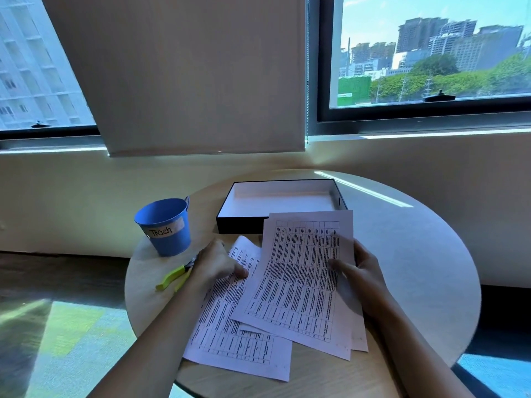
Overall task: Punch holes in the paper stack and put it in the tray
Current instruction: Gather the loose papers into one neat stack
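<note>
Right hand [362, 278]: upper sheets [298, 282] are pinched at their 3 o'clock edge.
Left hand [215, 265] is laid thumb-down on lower sheet [230, 340]; grip cannot be told. Tray [241, 226] is set at 12 o'clock of the papers.

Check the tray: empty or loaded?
Empty. The tray shows a bare white floor; the sheets are all outside it, spread in front on the table.

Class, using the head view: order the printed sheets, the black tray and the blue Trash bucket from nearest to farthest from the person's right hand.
1. printed sheets: gripped by the right hand.
2. black tray: just beyond, centre back.
3. blue Trash bucket: far left.
</note>
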